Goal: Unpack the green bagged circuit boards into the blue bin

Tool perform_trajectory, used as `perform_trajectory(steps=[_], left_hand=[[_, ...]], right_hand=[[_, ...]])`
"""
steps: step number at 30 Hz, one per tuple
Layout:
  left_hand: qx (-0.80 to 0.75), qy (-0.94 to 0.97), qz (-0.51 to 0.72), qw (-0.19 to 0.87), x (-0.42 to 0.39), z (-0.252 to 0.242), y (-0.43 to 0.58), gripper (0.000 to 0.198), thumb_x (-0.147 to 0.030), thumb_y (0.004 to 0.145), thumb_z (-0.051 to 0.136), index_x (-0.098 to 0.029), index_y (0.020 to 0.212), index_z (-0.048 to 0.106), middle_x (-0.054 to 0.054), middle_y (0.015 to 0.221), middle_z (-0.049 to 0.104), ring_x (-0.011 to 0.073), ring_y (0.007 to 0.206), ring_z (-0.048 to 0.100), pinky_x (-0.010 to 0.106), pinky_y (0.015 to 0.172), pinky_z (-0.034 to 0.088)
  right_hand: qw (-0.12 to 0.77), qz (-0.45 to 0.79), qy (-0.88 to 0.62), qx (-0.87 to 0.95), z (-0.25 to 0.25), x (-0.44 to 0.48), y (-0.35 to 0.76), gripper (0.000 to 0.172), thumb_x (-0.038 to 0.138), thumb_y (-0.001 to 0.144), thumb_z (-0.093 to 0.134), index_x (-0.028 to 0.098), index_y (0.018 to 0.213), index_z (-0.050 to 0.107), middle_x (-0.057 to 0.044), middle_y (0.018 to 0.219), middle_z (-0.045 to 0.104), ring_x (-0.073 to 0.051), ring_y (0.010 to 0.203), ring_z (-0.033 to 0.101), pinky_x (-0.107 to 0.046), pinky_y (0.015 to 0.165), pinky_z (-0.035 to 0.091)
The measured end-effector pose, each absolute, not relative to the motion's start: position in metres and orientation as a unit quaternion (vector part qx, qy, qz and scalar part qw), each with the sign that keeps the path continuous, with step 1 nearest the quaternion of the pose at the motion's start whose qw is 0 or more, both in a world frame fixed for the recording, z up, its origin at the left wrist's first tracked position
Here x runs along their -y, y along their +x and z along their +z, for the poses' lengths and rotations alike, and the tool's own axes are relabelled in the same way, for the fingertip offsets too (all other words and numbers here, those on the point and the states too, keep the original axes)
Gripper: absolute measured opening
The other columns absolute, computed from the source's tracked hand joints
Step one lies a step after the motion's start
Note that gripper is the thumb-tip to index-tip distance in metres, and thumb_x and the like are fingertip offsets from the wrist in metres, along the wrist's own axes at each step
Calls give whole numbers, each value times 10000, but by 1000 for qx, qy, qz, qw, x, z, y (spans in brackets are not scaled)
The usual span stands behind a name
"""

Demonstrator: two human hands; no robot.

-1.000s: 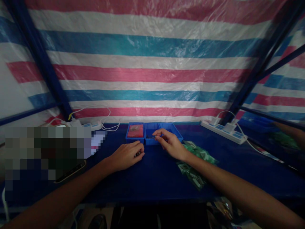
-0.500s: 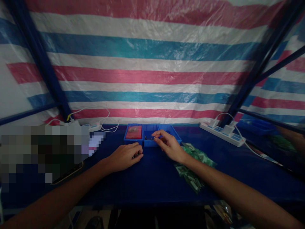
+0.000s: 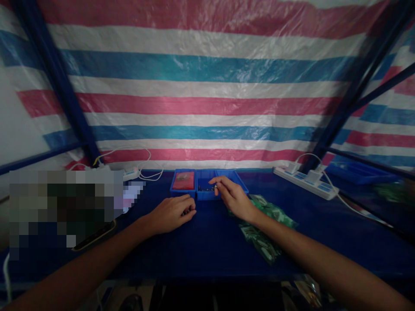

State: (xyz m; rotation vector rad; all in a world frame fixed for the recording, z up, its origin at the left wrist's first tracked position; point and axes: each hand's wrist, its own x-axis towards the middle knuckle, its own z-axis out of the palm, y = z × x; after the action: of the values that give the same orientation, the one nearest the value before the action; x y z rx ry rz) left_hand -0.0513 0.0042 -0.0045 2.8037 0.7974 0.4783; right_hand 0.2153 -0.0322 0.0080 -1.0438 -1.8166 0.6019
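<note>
My left hand (image 3: 173,212) rests low over the blue table, its fingers curled around small dark pieces too hidden to name. My right hand (image 3: 231,196) is over the blue divided tray (image 3: 207,197), thumb and forefinger pinched together; a tiny shiny bit shows at the fingertips, too small to name. Small dark metal-like parts (image 3: 203,188) lie in the tray's middle compartment, just left of those fingers. A red packet (image 3: 183,181) fills the left compartment. Beneath and beside my right wrist lies a pile of green-tinted plastic bags (image 3: 262,244) with pale pieces inside.
A white power strip (image 3: 304,183) with plugs and a cable lies at the back right. Another white strip (image 3: 130,173) and loose cords sit at the back left. A blurred-out area covers the left side. Blue posts (image 3: 69,108) and a striped sheet (image 3: 207,103) stand behind.
My right hand has shifted slightly right over the tray, uncovering more of the dark small parts. My left hand stays curled in place. The view has moved a little.
</note>
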Motion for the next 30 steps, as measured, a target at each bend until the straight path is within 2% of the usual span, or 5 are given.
perform_trajectory(steps=[6, 11, 19, 25, 30], left_hand=[[-265, 946, 163, 94, -4, -3, -52, 138, -347, 1049, 516, -241, 1030, 602, -14, 968, 644, 152, 844, 651, 276, 737, 431], [-266, 945, 163, 95, -2, -1, -52, 136, -341, 1047, 519, -238, 1021, 604, -12, 968, 641, 156, 850, 649, 276, 741, 438], [-266, 946, 158, 94, -1, 1, -52, 137, -334, 1050, 518, -234, 1022, 606, -8, 974, 641, 155, 846, 648, 269, 740, 441], [-261, 947, 161, 91, 0, 1, -52, 131, -331, 1050, 521, -234, 1022, 604, -10, 972, 636, 152, 849, 649, 267, 743, 443], [-263, 947, 164, 89, -1, 0, -52, 143, -347, 1056, 516, -239, 1026, 605, -10, 972, 643, 157, 865, 654, 274, 757, 444]], right_hand=[[470, 192, -432, 745, 8, 31, 216, 266, 381, 1051, 569, 245, 1263, 652, -61, 1073, 668, -146, 674, 559, -257, 528, 433], [472, 202, -443, 735, 5, 28, 218, 187, 379, 1006, 645, 242, 1133, 651, -53, 1046, 666, -133, 612, 559, -265, 508, 473], [470, 230, -439, 730, 5, 27, 218, 226, 391, 943, 733, 241, 1051, 603, -22, 955, 629, -132, 618, 564, -236, 462, 502], [466, 217, -435, 739, 6, 28, 218, 243, 423, 1030, 598, 241, 1188, 629, -43, 1045, 636, -104, 567, 567, -234, 449, 501], [480, 222, -435, 729, 7, 30, 217, 356, 436, 1060, 534, 274, 1377, 520, -38, 1079, 624, -92, 535, 563, -229, 438, 487]])
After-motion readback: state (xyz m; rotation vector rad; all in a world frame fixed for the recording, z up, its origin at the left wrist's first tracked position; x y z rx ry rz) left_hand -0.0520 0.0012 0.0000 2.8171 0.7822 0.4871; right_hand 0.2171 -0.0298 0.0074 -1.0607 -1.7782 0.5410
